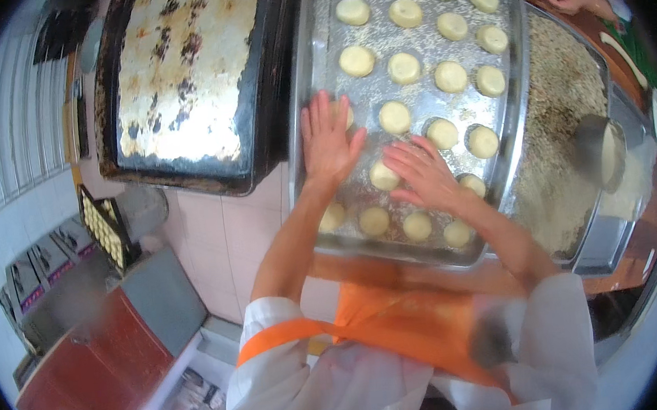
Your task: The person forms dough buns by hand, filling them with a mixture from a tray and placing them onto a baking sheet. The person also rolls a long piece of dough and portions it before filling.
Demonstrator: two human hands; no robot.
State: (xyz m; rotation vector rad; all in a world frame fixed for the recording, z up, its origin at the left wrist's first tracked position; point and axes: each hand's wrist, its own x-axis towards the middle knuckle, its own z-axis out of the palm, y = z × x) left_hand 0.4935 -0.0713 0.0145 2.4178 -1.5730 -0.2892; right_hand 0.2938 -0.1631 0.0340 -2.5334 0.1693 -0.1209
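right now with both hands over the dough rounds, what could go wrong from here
Among the dough rounds, one is mostly hidden under the left hand, so uneven pressing there might go unnoticed. The right hand has its wrist overlapping another round in this view, and could smudge it. Floor tiles show just beyond the left side of the tray, so a hard sideways push might shift it that way.

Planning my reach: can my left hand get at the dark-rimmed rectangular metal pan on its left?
Probably yes: only the silver metal tray's rim seems between your left hand and the pan.
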